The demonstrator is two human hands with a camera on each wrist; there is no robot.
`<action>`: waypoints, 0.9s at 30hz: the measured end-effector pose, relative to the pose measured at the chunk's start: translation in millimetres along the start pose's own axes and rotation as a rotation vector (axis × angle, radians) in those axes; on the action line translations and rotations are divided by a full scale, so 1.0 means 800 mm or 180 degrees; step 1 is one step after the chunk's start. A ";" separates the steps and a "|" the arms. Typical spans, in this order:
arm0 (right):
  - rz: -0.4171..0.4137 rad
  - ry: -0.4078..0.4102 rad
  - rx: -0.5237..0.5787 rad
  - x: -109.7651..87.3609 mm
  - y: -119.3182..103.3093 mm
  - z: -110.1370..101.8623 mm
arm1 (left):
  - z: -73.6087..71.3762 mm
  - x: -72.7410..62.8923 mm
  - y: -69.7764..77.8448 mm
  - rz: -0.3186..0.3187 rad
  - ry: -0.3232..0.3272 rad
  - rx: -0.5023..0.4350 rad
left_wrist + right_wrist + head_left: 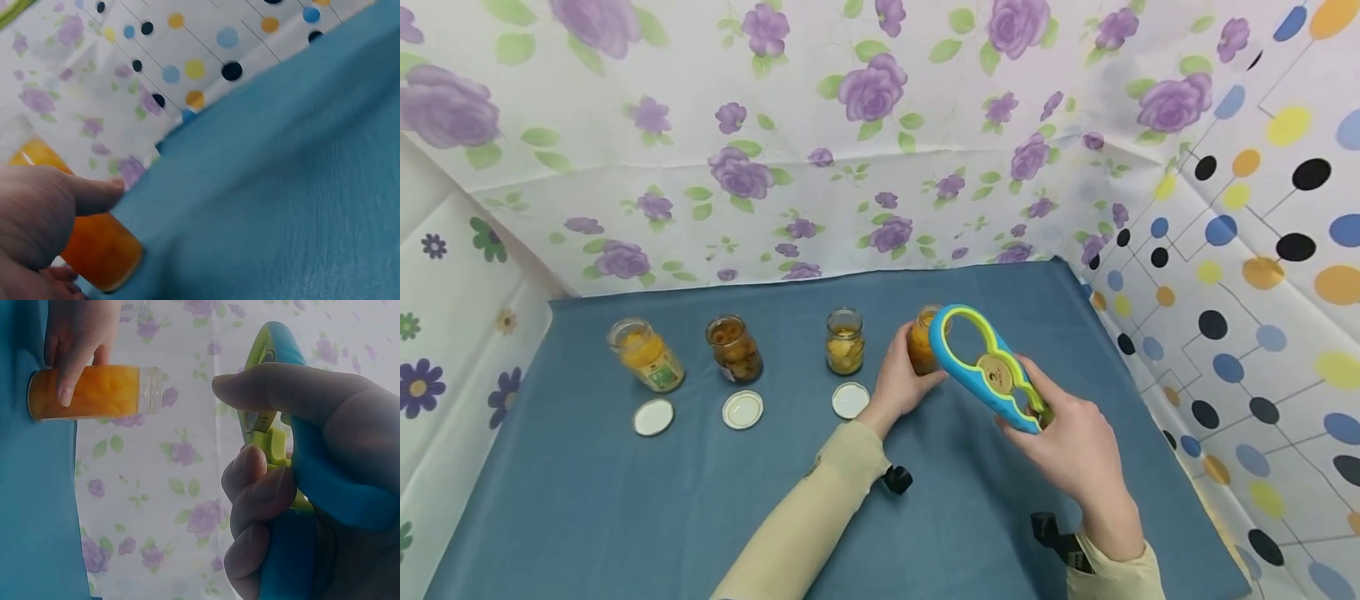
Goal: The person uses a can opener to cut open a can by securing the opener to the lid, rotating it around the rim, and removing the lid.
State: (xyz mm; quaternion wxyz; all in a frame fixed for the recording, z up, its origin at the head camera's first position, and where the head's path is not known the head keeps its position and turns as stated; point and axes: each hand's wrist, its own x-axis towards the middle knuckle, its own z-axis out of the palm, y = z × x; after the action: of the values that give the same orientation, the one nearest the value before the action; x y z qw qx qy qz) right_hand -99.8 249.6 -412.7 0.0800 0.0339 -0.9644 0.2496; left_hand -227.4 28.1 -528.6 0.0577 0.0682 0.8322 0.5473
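Note:
My left hand (901,377) grips a glass jar of orange fruit (94,392) near the back right of the table. In the right wrist view its clear glass neck shows with no lid on it, and the jar's base is at the blue cloth. My right hand (1075,437) holds a blue and green jar opener (997,375) by its handles, with fingers curled round them. The opener's ringed end is raised in front of the jar, apart from it, and partly hides it in the head view. Whether a lid sits in the opener cannot be told.
Left of my hands stand a jar of yellow fruit (846,350), a jar of brown fruit (737,354) and a labelled jar of orange fruit (651,358), all lidless. White lids (851,401) lie before them on the blue cloth (587,508). Patterned sheets (820,217) enclose the table.

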 end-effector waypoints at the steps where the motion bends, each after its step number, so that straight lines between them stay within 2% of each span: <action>1: 0.0003 -0.0008 0.0005 0.000 -0.001 0.000 | -0.003 -0.005 0.004 -0.0019 -0.0022 -0.0002; 6: 0.0022 -0.0036 0.0025 -0.001 -0.003 0.002 | -0.017 -0.035 0.025 -0.0024 -0.0079 -0.0124; 10: -0.0029 -0.0032 0.0062 0.000 -0.006 0.008 | -0.029 -0.062 0.038 0.0060 -0.0056 -0.0393; 13: -0.0085 -0.0017 0.0075 0.002 -0.010 0.013 | -0.039 -0.078 0.045 0.0114 -0.0044 -0.0822; 15: -0.0103 -0.0034 0.0085 0.003 -0.013 0.016 | -0.046 -0.087 0.048 0.0092 -0.0109 -0.1246; 19: -0.0142 -0.0122 0.0119 0.006 -0.020 0.021 | -0.057 -0.101 0.048 -0.0102 -0.0283 -0.2075; 21: -0.0192 -0.0158 0.0130 0.007 -0.023 0.023 | -0.060 -0.105 0.047 -0.0163 -0.0358 -0.2381; 27: -0.0361 -0.0107 0.0163 0.009 -0.030 0.029 | -0.066 -0.111 0.049 -0.0121 -0.0818 -0.3073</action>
State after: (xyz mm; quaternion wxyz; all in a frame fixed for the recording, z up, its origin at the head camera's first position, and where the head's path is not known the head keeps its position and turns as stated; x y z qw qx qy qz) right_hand -107.8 217.3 -420.5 0.0769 0.0948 -0.9555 0.2686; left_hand -147.1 -19.9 -470.0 0.1947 0.0855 0.4712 0.8560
